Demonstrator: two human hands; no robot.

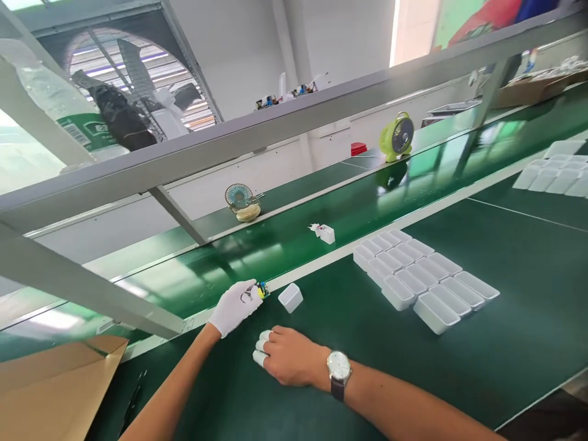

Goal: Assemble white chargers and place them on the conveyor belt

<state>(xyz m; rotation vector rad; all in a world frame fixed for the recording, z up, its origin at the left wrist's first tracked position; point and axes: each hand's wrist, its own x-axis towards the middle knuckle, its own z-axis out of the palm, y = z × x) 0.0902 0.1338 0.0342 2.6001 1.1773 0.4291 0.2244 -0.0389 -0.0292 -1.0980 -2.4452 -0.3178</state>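
My left hand (234,306), in a white glove, is closed on a small circuit board (263,290) with yellow and blue parts, near the pale rail along the belt. Dark thin wires (247,296) show against the glove. Just right of the board, a single white plastic case (291,297) lies tilted on the green work surface. Below that case is my right hand (289,355), with white finger cots on its fingertips. Its fingers are slightly bent and apart, with nothing visible in them.
Rows of white open cases (416,272) stand to the right, more cases (555,171) beyond. A white case with wires (325,233) rests on the green belt (275,245). Tweezers (133,395) lie beside a cardboard box (59,386). A metal frame (92,282) crosses the left side.
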